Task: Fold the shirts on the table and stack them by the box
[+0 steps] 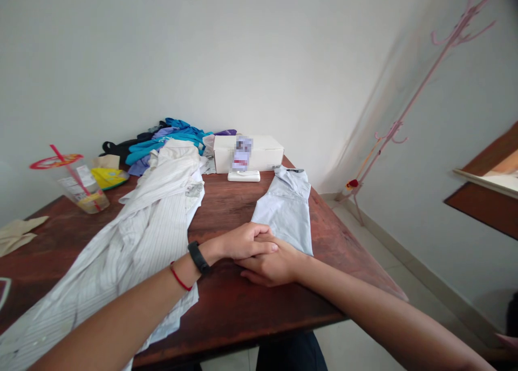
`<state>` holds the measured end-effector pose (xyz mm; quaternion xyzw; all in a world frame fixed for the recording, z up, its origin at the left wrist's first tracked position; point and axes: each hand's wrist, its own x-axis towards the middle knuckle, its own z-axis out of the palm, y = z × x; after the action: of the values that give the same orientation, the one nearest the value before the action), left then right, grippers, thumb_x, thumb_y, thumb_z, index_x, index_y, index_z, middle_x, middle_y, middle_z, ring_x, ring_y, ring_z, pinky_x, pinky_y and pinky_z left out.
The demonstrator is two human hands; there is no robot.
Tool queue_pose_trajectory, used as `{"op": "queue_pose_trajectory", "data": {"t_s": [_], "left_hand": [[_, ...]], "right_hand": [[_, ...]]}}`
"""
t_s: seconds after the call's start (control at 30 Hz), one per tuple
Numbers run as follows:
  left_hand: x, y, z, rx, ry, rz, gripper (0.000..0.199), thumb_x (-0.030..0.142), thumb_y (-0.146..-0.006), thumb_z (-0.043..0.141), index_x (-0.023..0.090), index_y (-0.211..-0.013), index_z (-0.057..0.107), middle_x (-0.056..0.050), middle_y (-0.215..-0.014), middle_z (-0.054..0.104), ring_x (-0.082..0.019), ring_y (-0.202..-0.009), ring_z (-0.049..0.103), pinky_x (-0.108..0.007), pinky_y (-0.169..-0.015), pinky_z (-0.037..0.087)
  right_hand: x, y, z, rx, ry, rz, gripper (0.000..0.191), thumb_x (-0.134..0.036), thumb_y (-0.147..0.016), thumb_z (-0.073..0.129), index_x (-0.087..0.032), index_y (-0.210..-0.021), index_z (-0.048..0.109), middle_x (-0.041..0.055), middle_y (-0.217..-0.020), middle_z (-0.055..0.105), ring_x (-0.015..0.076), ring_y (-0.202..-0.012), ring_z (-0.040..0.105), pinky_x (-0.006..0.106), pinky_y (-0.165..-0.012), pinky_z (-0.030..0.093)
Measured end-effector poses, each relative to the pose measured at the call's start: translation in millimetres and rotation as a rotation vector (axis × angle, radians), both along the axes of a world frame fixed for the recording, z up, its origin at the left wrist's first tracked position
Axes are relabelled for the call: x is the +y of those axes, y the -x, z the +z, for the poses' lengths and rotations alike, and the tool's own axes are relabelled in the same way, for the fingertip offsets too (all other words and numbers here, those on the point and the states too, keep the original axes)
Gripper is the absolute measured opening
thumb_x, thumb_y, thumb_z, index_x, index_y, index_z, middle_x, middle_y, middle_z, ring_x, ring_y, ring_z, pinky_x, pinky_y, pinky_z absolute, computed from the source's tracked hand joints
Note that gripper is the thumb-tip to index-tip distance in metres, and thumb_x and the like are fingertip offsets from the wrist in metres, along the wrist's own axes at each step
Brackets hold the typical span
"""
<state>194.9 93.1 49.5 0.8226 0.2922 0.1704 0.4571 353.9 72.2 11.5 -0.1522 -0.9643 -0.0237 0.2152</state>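
Note:
My left hand (245,241), with a black band on its wrist, is clasped over my right hand (271,263) near the table's front edge. The fingers of both hands are wrapped round each other, and no object shows between them. Just beyond them lies a folded light blue garment (286,209), its near end partly covered by my hands. Left of my hands, striped whitish garments (141,236) are spread in a long heap that reaches the front left, partly under my left forearm.
A white box (267,151) stands at the back behind a small white device (243,176). Colourful clothes (178,134) are piled at the back left. A plastic cup (87,190) with a red straw stands near a yellow packet (108,178). A pink coat rack (421,90) leans at the right.

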Motion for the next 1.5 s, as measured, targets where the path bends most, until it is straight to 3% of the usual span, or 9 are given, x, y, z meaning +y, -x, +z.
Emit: {"op": "queue_pose_trajectory", "data": {"t_s": [0.13, 0.33, 0.57, 0.77, 0.93, 1.27, 1.5], "left_hand": [[0, 0, -2.0, -0.046, 0.0, -0.018, 0.028, 0.043, -0.088, 0.064, 0.016, -0.082, 0.056, 0.004, -0.074, 0.05, -0.013, -0.07, 0.046, -0.024, -0.063, 0.037], [1, 0, -7.7, -0.063, 0.142, 0.018, 0.033, 0.047, -0.088, 0.062, 0.016, -0.077, 0.058, 0.003, -0.071, 0.054, -0.013, -0.067, 0.047, -0.025, -0.062, 0.037], [5, 4, -4.5, -0.016, 0.277, -0.085, 0.041, 0.053, -0.089, 0.058, 0.018, -0.067, 0.055, 0.002, -0.064, 0.051, -0.013, -0.06, 0.041, -0.028, -0.057, 0.033], [6, 9, 1.7, -0.029, 0.29, -0.209, 0.039, 0.051, -0.087, 0.057, 0.019, -0.065, 0.058, -0.001, -0.066, 0.057, -0.016, -0.065, 0.045, -0.029, -0.063, 0.039], [5, 6, -4.5, -0.077, 0.388, -0.136, 0.035, 0.05, -0.081, 0.066, 0.019, -0.068, 0.06, 0.002, -0.065, 0.056, -0.014, -0.063, 0.045, -0.027, -0.061, 0.038], [5, 8, -5.9, -0.11, 0.354, -0.125, 0.04, 0.049, -0.079, 0.069, 0.018, -0.065, 0.048, 0.005, -0.062, 0.042, -0.011, -0.061, 0.033, -0.027, -0.056, 0.026], [3, 7, -4.4, -0.172, 0.447, -0.11, 0.037, 0.047, -0.077, 0.073, 0.016, -0.067, 0.055, 0.004, -0.063, 0.052, -0.012, -0.063, 0.04, -0.025, -0.058, 0.031]], "right_hand": [[0, 1, 3.5, -0.067, -0.137, 0.03, 0.026, -0.034, -0.092, 0.061, -0.017, -0.11, 0.07, 0.0128, -0.107, 0.074, 0.0329, -0.103, 0.064, 0.046, -0.095, 0.05], [-3, 0, 7.2, -0.104, -0.053, 0.043, 0.031, -0.036, -0.097, 0.057, -0.015, -0.118, 0.069, 0.0104, -0.111, 0.074, 0.0242, -0.101, 0.067, 0.036, -0.088, 0.051], [-8, 2, 6.9, -0.13, -0.027, 0.128, 0.026, -0.029, -0.101, 0.049, -0.017, -0.088, 0.068, 0.0038, -0.081, 0.069, 0.0161, -0.071, 0.06, 0.029, -0.065, 0.045], [-7, 4, 5.2, -0.108, -0.087, 0.153, 0.026, -0.03, -0.1, 0.05, -0.019, -0.081, 0.065, 0.0028, -0.077, 0.063, 0.0156, -0.068, 0.053, 0.029, -0.065, 0.043], [-7, 4, 3.9, -0.116, -0.136, 0.137, 0.029, -0.032, -0.1, 0.05, -0.019, -0.079, 0.065, 0.0027, -0.078, 0.065, 0.0167, -0.07, 0.054, 0.032, -0.07, 0.043], [-8, 4, 8.2, -0.136, -0.143, 0.085, 0.029, -0.035, -0.1, 0.052, -0.02, -0.081, 0.067, 0.0019, -0.082, 0.068, 0.0171, -0.076, 0.057, 0.034, -0.075, 0.043], [-8, 4, 9.9, -0.11, -0.14, 0.097, 0.026, -0.034, -0.099, 0.052, -0.02, -0.085, 0.068, 0.0016, -0.082, 0.069, 0.0174, -0.076, 0.057, 0.034, -0.076, 0.044]]}}
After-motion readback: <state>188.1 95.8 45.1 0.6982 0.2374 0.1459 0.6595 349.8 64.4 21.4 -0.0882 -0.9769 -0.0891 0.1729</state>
